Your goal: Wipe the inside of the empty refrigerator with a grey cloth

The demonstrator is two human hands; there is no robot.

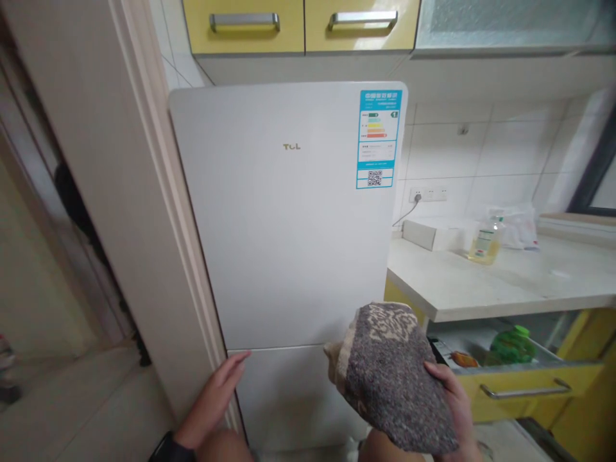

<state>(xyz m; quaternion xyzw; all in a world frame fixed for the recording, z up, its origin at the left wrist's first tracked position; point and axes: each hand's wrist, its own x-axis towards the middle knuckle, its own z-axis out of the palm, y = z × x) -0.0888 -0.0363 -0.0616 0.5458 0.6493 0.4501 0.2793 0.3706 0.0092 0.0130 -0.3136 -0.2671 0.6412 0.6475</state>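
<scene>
A white refrigerator [289,244] with a TCL logo and a blue energy label stands in front of me, both doors closed. My left hand [222,388] is at the left end of the seam between its upper and lower doors. Its fingers are stretched out and hold nothing; whether they touch the door I cannot tell. In my right hand [455,401] is a folded grey-brown cloth [392,372] with a beige edge and a beige patterned patch. The thumb lies on top of the cloth, while the other fingers are mostly hidden beneath it.
Right of the refrigerator is a white counter [510,282] bearing a bottle of yellow liquid [485,242] and a white box [428,234]. A yellow drawer [534,385] stands pulled out below, with a green container [514,344] inside. A door frame [158,212] borders the left side.
</scene>
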